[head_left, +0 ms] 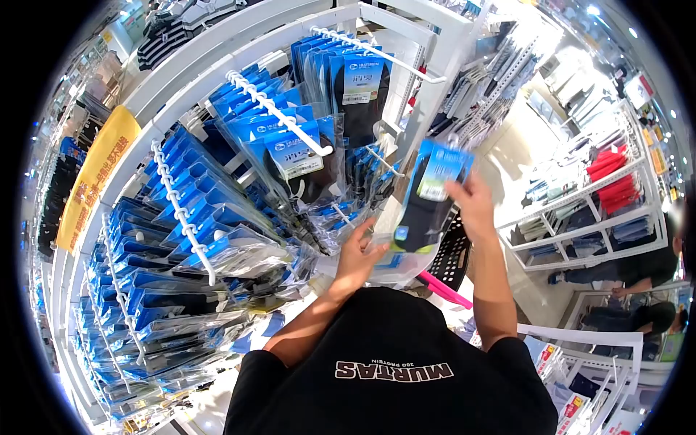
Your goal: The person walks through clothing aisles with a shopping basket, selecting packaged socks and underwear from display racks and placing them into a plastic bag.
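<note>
My right hand (475, 203) grips a clear packet (428, 196) by its right side. The packet has a blue header card, a pale label and a dark flat item inside, whose exact kind I cannot make out. Just left of its lower end, my left hand (357, 255) has its fingers apart, with nothing plainly held. Similar blue-topped packets (301, 159) hang on a white hook (272, 109) beyond my left hand. Another row of packets (359, 87) hangs farther back.
More packets (192, 196) fill hooks along the curved white rack at left, beside a yellow sign (98, 174). A black perforated basket (453, 254) with a pink strip (444, 291) is below my right hand. Shelves of folded clothes (616, 174) and people (638, 275) are at right.
</note>
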`<state>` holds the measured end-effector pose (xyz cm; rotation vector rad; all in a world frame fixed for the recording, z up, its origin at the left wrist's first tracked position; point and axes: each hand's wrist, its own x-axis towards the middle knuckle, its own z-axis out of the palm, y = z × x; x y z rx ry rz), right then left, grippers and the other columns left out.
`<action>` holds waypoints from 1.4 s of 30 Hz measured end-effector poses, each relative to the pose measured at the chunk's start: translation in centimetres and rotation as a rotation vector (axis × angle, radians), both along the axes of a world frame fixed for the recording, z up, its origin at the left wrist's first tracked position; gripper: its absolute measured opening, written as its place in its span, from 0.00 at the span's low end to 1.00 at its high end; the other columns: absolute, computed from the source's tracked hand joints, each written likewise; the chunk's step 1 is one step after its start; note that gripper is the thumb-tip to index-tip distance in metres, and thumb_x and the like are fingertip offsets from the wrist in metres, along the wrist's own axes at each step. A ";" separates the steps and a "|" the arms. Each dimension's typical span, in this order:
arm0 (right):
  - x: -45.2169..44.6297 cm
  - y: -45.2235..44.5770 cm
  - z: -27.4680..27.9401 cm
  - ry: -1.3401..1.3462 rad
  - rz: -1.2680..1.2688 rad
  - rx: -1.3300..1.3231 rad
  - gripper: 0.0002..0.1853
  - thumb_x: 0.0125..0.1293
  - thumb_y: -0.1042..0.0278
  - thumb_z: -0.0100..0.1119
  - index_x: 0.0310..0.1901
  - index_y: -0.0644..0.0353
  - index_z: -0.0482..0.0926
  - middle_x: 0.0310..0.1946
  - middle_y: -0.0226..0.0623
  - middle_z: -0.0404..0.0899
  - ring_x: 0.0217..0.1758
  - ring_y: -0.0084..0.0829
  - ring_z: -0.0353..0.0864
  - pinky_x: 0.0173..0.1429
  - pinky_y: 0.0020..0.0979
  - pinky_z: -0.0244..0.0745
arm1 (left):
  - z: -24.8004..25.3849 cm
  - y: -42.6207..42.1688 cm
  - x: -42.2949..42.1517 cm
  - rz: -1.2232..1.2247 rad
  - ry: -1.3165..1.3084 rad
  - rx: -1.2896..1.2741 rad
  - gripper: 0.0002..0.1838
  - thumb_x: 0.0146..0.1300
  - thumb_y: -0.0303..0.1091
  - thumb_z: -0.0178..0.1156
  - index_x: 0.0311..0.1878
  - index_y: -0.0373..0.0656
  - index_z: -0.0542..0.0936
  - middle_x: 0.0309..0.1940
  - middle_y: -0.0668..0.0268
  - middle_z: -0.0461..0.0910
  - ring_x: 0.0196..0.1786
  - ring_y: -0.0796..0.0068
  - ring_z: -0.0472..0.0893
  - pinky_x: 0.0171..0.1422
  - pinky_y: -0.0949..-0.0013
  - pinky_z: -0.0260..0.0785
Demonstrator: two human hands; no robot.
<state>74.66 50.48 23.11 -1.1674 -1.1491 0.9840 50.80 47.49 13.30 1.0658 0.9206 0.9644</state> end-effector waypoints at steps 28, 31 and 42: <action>-3.3 5.9 1.2 -0.084 0.033 0.110 0.09 0.68 0.70 0.62 0.45 0.66 0.79 0.38 0.35 0.84 0.41 0.23 0.81 0.50 0.26 0.76 | -0.9 -1.5 -0.5 -0.029 0.012 -0.221 0.13 0.70 0.38 0.60 0.47 0.37 0.81 0.29 0.76 0.77 0.30 0.89 0.70 0.32 0.81 0.61; -1.9 0.0 -0.7 -0.040 0.398 -0.239 0.08 0.68 0.70 0.62 0.39 0.68 0.81 0.32 0.33 0.83 0.37 0.21 0.80 0.46 0.25 0.75 | -0.9 -1.2 0.1 0.011 -0.065 -0.273 0.11 0.70 0.36 0.61 0.47 0.37 0.80 0.30 0.75 0.77 0.30 0.89 0.71 0.32 0.82 0.60; -0.5 -6.3 -18.9 -1.114 0.484 -0.234 0.21 0.52 0.64 0.64 0.50 0.60 0.83 0.48 0.48 0.82 0.52 0.48 0.81 0.56 0.44 0.75 | -0.6 -1.3 2.5 -0.187 -0.132 -0.303 0.12 0.71 0.38 0.59 0.48 0.40 0.80 0.31 0.75 0.77 0.30 0.89 0.70 0.34 0.81 0.61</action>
